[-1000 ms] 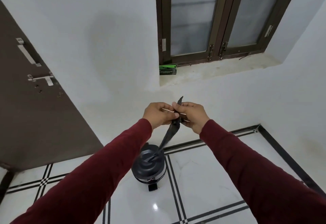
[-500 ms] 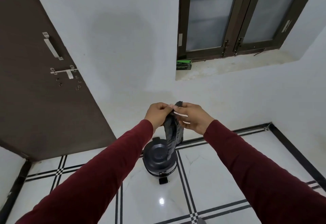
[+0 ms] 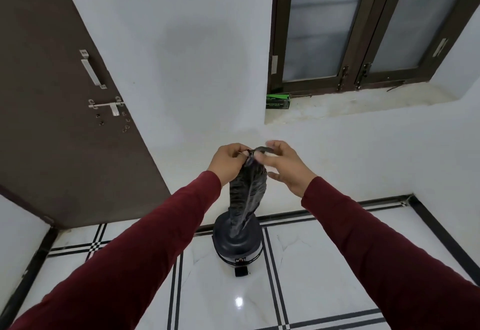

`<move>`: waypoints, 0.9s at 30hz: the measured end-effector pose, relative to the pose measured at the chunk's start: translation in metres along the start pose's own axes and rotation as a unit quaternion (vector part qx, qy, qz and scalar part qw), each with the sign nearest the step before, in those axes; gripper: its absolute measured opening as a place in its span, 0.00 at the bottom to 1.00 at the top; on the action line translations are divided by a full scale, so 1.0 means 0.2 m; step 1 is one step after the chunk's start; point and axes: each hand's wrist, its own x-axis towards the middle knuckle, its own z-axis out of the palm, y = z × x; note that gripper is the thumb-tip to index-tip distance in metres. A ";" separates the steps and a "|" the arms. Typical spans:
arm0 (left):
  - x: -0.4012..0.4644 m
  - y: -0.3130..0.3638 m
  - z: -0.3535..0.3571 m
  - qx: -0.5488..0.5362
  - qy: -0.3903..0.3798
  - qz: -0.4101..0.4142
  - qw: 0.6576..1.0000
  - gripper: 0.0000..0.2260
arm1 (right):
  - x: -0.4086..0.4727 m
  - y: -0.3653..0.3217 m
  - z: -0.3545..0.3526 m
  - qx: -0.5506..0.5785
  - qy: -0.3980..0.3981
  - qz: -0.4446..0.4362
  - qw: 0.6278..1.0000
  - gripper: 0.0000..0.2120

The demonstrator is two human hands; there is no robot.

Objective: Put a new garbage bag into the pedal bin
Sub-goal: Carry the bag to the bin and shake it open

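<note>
A crumpled black garbage bag hangs down from both my hands at chest height. My left hand pinches its top edge on the left. My right hand pinches the same edge between thumb and forefinger, with the other fingers spread. Directly below the bag stands the small dark round pedal bin on the floor with its lid shut and its pedal facing me. The bag's lower tip hangs in front of the lid, and I cannot tell whether it touches it.
A brown door with a handle and bolt stands at the left. A window with a stone sill is at the right, with a green box of bags on it. White tiled floor with black lines surrounds the bin.
The bag has spread from a thin twisted strip into a wider crumpled sheet. My right hand's fingers have fanned out. The camera view has shifted, so the bin sits more to the right.
</note>
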 end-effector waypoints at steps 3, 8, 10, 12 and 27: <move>0.02 0.01 0.01 -0.002 0.015 -0.005 1.000 0.13 | 0.01 -0.01 -0.04 -0.077 -0.019 -0.032 0.996 0.28; 0.01 0.03 -0.02 -0.087 -0.045 -0.035 0.995 0.17 | 0.03 -0.01 -0.06 -0.068 -0.003 -0.015 0.998 0.09; 0.01 0.02 -0.04 -0.081 -0.060 -0.037 0.994 0.15 | 0.03 -0.01 -0.07 -0.047 0.007 -0.010 0.999 0.11; 0.01 0.04 -0.03 -0.092 -0.037 -0.042 0.994 0.08 | 0.02 -0.02 -0.08 -0.044 0.018 -0.015 0.999 0.13; 0.03 0.10 -0.05 -0.260 -0.065 -0.110 0.957 0.39 | 0.04 0.03 -0.13 0.052 -0.045 -0.018 0.997 0.10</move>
